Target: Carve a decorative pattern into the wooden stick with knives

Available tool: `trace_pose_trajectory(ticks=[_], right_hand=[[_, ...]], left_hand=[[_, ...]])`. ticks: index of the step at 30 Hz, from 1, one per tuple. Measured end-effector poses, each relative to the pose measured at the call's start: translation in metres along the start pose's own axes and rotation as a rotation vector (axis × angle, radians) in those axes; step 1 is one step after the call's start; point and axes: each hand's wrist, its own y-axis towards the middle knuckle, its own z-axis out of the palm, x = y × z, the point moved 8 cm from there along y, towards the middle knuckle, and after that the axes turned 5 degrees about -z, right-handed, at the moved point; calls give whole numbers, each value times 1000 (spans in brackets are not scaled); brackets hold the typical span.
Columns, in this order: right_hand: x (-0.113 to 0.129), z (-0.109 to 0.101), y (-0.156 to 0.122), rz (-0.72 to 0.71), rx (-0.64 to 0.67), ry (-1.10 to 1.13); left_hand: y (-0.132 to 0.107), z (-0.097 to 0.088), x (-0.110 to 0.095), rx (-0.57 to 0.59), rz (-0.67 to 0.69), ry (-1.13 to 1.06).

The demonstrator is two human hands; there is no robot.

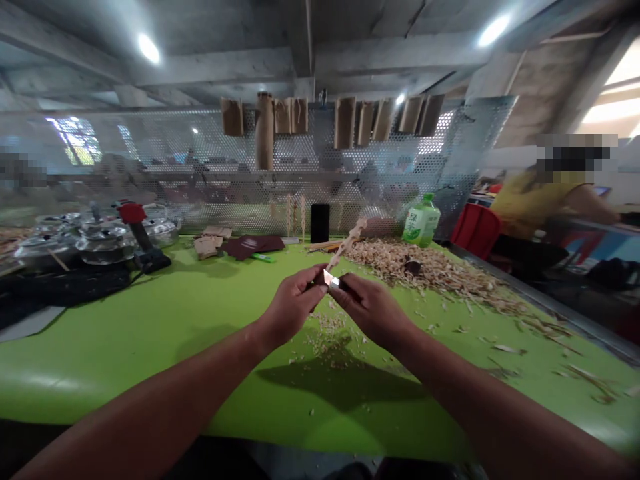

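My left hand (299,295) is closed around the lower end of a carved wooden stick (350,241), which slants up and to the right with a wavy, notched outline. In my right hand (369,303) is a carving knife (329,277), its bright blade lying against the wood between my two thumbs. The knife's handle is mostly covered by my fingers. Small wood chips (333,333) are scattered on the green table (210,373) below my hands.
A heap of wood shavings (400,263) and a green-labelled bottle (421,220) are at the right rear. A dark phone (320,223) stands at the back beside carved sticks (303,219). Sandpaper sheets (254,246) lie left. A person (535,200) sits at the far right.
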Motion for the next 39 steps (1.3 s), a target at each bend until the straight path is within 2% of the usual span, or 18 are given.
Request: trace_pose_trajectory(ticks=[3,7,10,19,25,28,33,39], right_hand=[[1,-2,0,1,-13,-25],[5,-1,0,-10,-11,-49],[8,-1,-1,-27,-26,-85],[12,-4,-4,-49,-127,-237],[12,-6,-5,-45,-161,-232],[10,-6,-4,-48,-147,-188],[6,-2,-2,-77,-80,-49],[7,-1,-2,-52,-53,-8]], left_hand=[[0,-1,-10,-4,97,141],[0,-7,-21,-100,257,362],[-1,-9,-23,-148,315,439],[-6,-6,-24,-214,298,427],[-8,-7,-20,-248,230,457],[-8,-5,-20,-217,234,479],[-10,-2,-23,-207,323,494],[-11,-1,-22,-188,306,537]])
